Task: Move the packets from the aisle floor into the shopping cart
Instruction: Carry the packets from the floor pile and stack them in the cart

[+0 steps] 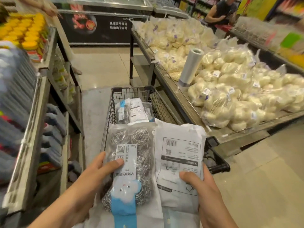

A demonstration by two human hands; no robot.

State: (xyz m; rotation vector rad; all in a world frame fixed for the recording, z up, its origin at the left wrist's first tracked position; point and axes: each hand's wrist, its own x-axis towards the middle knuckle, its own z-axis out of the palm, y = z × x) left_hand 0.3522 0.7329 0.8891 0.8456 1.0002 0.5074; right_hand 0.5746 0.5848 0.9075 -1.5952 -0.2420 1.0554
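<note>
Plastic packets clamped in left hand [92,178] and right hand [204,186]; best lowered past cart [131,91] near rim before letting go.

The wire shopping cart [113,102] stands mid-frame on the pale tiled floor [105,69], with several packets [131,109] lying in it. At right, a display table [181,102] carries bagged buns [230,89].

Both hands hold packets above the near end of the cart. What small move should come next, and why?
Probably carry both hands forward and lower them into the shopping cart. The left hand grips the steel scourer packet, the right hand grips the white-backed packet, and both hang over the cart's near end. Other packets already lie inside, with room beside them.
</note>
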